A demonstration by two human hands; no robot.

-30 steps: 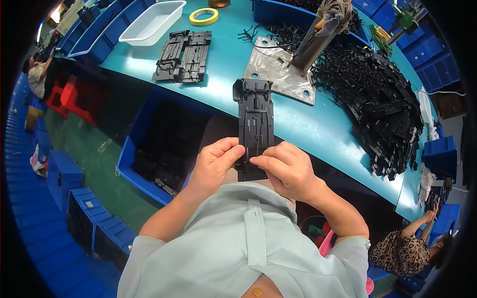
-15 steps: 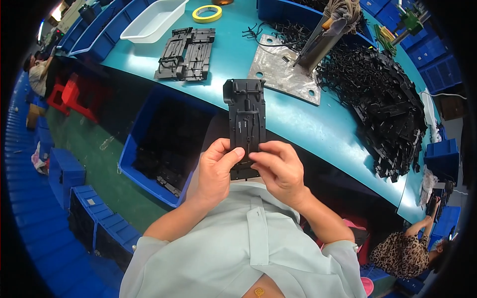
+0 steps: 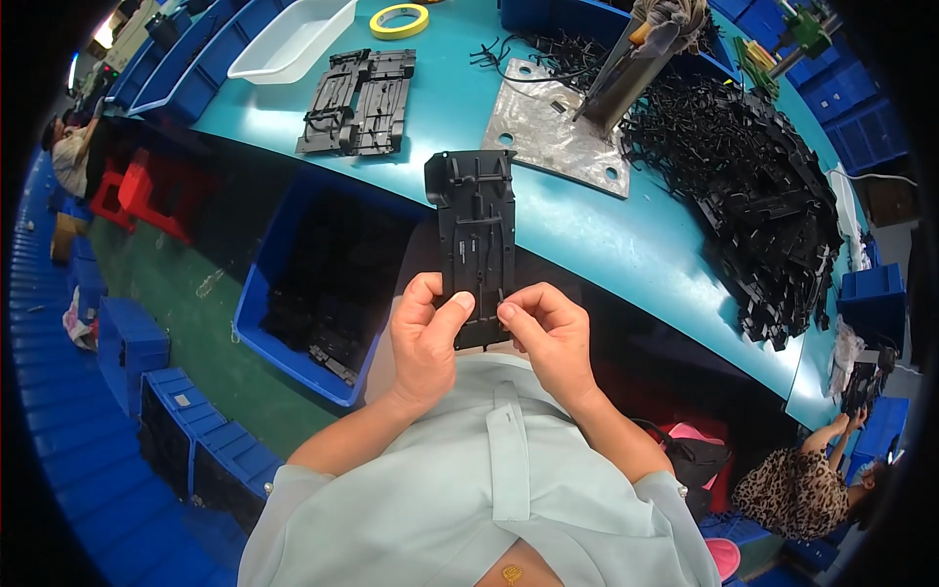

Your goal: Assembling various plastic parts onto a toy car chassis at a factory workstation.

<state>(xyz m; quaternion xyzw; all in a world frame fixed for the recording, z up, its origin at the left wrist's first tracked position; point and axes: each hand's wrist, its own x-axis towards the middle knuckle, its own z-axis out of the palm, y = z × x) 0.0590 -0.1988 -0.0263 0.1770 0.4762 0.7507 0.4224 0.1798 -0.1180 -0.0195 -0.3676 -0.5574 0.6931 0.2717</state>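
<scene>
A long black moulded plastic panel (image 3: 477, 230) is upright in front of my body, its ribbed face toward me. My left hand (image 3: 427, 338) grips its lower left edge, thumb lying on the face. At the lower right edge my right hand (image 3: 548, 333) pinches thumb and forefinger together. A small dark tip shows at those fingertips; whether it is a loose piece or part of the panel I cannot make out. Two similar black panels (image 3: 377, 103) lie side by side on the turquoise table (image 3: 577, 240) beyond.
A metal base plate with a post (image 3: 528, 127) stands on the table. Right of it spreads a heap of black plastic parts (image 3: 753, 205). A white tray (image 3: 293, 44) and yellow tape roll (image 3: 399, 22) lie at the back. A blue bin (image 3: 293, 367) sits below left. Another person (image 3: 797, 489) works at right.
The panel has shifted slightly left and tilted a little. My right thumb and forefinger have closed into a tighter pinch at its lower right edge. My left hand keeps its grip.
</scene>
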